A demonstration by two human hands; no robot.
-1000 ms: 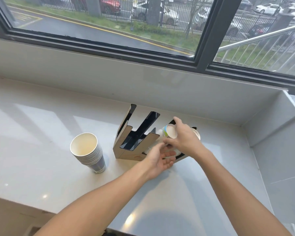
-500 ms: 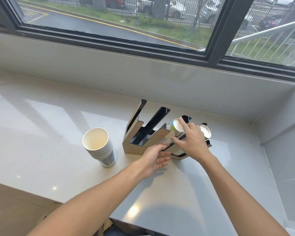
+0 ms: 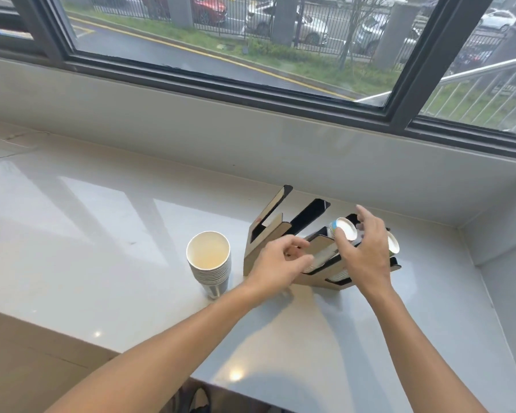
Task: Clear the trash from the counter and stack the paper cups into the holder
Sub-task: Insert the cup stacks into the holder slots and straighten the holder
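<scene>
A brown and black slotted cup holder (image 3: pixel 264 238) stands on the white counter (image 3: pixel 87 222) near the back wall. Two stacks of cups lie in its right slots, bases toward me: one (image 3: pixel 344 229) with a green-blue band, another (image 3: pixel 393 247) partly hidden behind my right hand. My right hand (image 3: pixel 365 248) hovers over these stacks with fingers spread, holding nothing. My left hand (image 3: pixel 277 265) rests against the holder's front with fingers loosely curled, nothing gripped. An upright stack of white paper cups (image 3: pixel 209 262) stands just left of the holder.
A low wall under the window (image 3: pixel 251 138) runs behind the holder, and a side wall (image 3: pixel 507 234) closes the counter on the right. The counter's front edge (image 3: pixel 251 391) is near me, with a wooden surface (image 3: pixel 27 359) at lower left.
My right hand has let go of the banded cup stack and lifted with fingers spread. My left hand moved up to the holder's front. The view shifted left.
</scene>
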